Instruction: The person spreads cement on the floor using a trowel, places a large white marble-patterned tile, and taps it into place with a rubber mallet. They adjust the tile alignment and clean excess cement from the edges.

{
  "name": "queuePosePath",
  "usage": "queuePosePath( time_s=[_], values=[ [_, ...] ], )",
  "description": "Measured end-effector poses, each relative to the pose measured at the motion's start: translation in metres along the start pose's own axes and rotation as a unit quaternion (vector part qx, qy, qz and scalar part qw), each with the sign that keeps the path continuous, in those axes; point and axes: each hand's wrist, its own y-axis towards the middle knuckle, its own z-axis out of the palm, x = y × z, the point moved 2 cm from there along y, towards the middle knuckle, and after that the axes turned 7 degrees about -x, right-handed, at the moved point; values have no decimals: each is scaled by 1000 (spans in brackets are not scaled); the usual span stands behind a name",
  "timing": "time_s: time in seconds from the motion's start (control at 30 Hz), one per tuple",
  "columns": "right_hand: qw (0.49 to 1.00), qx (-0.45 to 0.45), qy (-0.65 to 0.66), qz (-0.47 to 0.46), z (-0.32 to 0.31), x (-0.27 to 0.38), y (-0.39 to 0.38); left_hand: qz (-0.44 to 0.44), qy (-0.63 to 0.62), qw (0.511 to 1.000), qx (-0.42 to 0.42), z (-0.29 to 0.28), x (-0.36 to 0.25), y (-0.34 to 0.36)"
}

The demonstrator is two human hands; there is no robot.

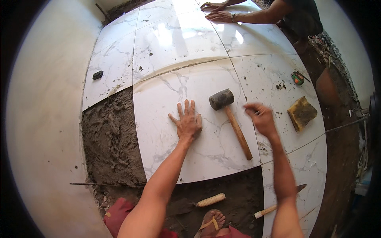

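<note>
My left hand (186, 124) lies flat with spread fingers on a marble-patterned white tile (162, 154). To its right is a rubber mallet (222, 99) with a wooden handle, lying on the same tile. My right hand (260, 118), slightly blurred, is beside the mallet over the right-hand tile joint, its fingers curled together; I cannot make out whether anything is between them. A yellow, dirt-stained sponge (301, 113) and a tape measure (297, 77) rest on tiles to the right. Wet grey mortar (109, 139) shows left of the central tile.
A co-worker's hands (218, 16) rest on the far tiles. A dark block (98, 75) sits at the left. A trowel (210, 199) lies in the dark bed below, near my sandalled foot (213, 222); another wooden-handled tool (263, 212) lies under my right forearm. A wall (47, 131) borders the left.
</note>
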Motion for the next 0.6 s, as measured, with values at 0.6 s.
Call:
queuePosePath(
  time_s=[0.6],
  values=[
    [978,92,-182,-54,22,32,-122,204,-374,895,133,-70,-58,-100]
  ],
)
